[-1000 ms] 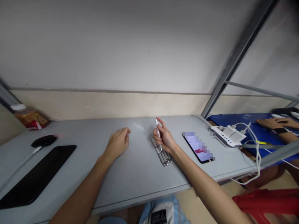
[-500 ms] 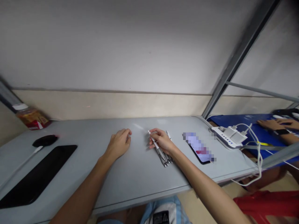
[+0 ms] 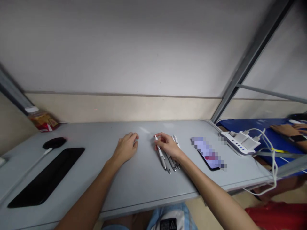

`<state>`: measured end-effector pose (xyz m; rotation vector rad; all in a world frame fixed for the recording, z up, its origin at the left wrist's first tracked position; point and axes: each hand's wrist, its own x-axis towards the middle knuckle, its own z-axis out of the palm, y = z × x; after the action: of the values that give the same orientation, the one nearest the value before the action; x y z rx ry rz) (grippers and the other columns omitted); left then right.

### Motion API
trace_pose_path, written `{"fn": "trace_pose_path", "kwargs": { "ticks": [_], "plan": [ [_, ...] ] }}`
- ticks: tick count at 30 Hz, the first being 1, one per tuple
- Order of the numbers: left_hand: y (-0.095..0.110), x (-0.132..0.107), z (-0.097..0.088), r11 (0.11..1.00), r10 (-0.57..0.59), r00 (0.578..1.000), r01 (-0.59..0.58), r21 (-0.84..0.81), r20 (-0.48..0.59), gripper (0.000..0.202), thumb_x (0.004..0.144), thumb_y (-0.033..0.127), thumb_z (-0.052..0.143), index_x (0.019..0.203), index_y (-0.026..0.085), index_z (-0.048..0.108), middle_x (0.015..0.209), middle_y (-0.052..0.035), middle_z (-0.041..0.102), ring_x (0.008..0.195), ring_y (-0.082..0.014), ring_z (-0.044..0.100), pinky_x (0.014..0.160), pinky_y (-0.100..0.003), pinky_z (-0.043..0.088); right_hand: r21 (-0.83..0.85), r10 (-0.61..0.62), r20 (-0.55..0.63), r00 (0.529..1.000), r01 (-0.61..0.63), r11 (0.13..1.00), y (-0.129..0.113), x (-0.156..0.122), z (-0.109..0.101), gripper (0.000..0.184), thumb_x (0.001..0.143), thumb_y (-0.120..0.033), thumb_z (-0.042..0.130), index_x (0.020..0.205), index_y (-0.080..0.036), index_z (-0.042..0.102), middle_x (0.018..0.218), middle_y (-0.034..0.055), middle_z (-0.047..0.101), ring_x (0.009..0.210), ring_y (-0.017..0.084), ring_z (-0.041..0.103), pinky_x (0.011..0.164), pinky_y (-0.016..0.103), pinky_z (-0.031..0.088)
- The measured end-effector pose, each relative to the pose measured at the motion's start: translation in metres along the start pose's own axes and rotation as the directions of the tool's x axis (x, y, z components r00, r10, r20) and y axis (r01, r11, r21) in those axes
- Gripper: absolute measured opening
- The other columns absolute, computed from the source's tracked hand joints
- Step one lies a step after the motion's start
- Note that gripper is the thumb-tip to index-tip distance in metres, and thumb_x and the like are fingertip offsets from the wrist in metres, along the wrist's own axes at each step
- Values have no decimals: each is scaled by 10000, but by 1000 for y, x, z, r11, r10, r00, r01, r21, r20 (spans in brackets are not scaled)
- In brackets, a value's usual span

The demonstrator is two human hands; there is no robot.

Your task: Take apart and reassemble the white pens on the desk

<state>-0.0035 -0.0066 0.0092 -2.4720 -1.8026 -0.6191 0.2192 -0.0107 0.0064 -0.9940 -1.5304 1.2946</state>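
Note:
My left hand (image 3: 126, 147) rests on the grey desk (image 3: 134, 182) with fingers loosely bent and the thumb a little apart, holding nothing. To its right, my right hand (image 3: 167, 145) pinches a white and grey pen (image 3: 161, 159) near its white end, between thumb and fingers. The pen's metal tip points toward me. Several similar pens (image 3: 170, 164) lie side by side beneath and beside the right hand, which partly covers them.
Right of the pens lies a phone (image 3: 208, 155) with its screen lit and blurred. Beyond it sits a white power strip (image 3: 236, 143) with chargers and cables. On the left are a black mat (image 3: 48, 179), a black mouse (image 3: 54, 142) and a bottle (image 3: 43, 119). A co-worker's hands (image 3: 285, 129) rest over a blue surface.
The pen in my right hand has shifted slightly left, apart from the other pens. My left hand stays in place on the desk. The whole view has shifted a little.

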Motion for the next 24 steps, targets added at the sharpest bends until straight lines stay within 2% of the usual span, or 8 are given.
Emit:
{"fn": "trace_pose_path", "kwargs": {
  "ticks": [2, 5, 8, 13, 16, 20, 24],
  "plan": [
    [1, 0, -1, 1000, 1, 1000, -1, -7, 7, 144, 850, 181, 428, 946, 202, 534, 979, -61, 600, 900, -203, 563, 773, -322, 390, -214, -80, -42, 996, 69, 974, 0, 0, -2, 212, 811, -329, 590, 981, -208, 626, 713, -14, 582, 650, 136, 543, 637, 274, 425],
    [2, -1, 0, 1000, -1, 1000, 1, -7, 12, 156, 859, 181, 418, 958, 207, 535, 989, -59, 593, 926, -209, 561, 791, -331, 391, -536, -192, -65, 979, 128, 834, -2, -1, -4, 181, 806, -317, 609, 933, -201, 665, 856, 28, 619, 838, 182, 531, 788, 322, 389],
    [2, -2, 1, 1000, 3, 1000, -3, -8, 21, 153, 868, 187, 408, 958, 212, 530, 985, -55, 587, 946, -212, 559, 806, -339, 384, -727, -174, -45, 984, 87, 681, -2, -3, -2, 243, 807, -355, 634, 1001, -217, 686, 1003, 62, 606, 993, 227, 474, 886, 380, 320],
    [1, -2, 4, 1000, 11, 999, -10, -24, 32, 159, 870, 192, 400, 965, 212, 525, 1004, -55, 579, 942, -214, 555, 819, -360, 372, -850, -131, 45, 990, 107, 515, 1, -7, 1, 311, 782, -465, 664, 1007, -253, 699, 1120, 72, 540, 1064, 263, 412, 901, 429, 271],
    [1, -2, 4, 999, 5, 1000, -4, -48, 31, 162, 864, 195, 407, 964, 212, 534, 1003, -56, 577, 934, -213, 554, 835, -369, 367, -879, -124, 68, 990, 118, 462, 2, -9, 0, 359, 753, -493, 689, 1032, -267, 687, 1147, 73, 516, 1081, 271, 391, 909, 439, 257],
    [1, -3, 4, 998, 2, 999, 1, -62, 37, 169, 865, 193, 404, 969, 210, 537, 1013, -57, 576, 929, -207, 552, 853, -375, 360, -899, -104, 17, 994, 61, 433, 0, -9, -3, 512, 706, -535, 711, 1157, -314, 611, 1194, 76, 488, 1135, 289, 363, 930, 454, 240],
    [0, -3, 5, 999, -2, 999, 4, -50, 50, 172, 867, 192, 399, 975, 209, 532, 1013, -60, 571, 927, -206, 548, 847, -379, 356, -911, -13, -90, 996, -77, 405, -1, -8, -6, 671, 646, -599, 719, 1233, -327, 539, 1261, 103, 455, 1212, 331, 313, 958, 505, 209]
  ]
}}
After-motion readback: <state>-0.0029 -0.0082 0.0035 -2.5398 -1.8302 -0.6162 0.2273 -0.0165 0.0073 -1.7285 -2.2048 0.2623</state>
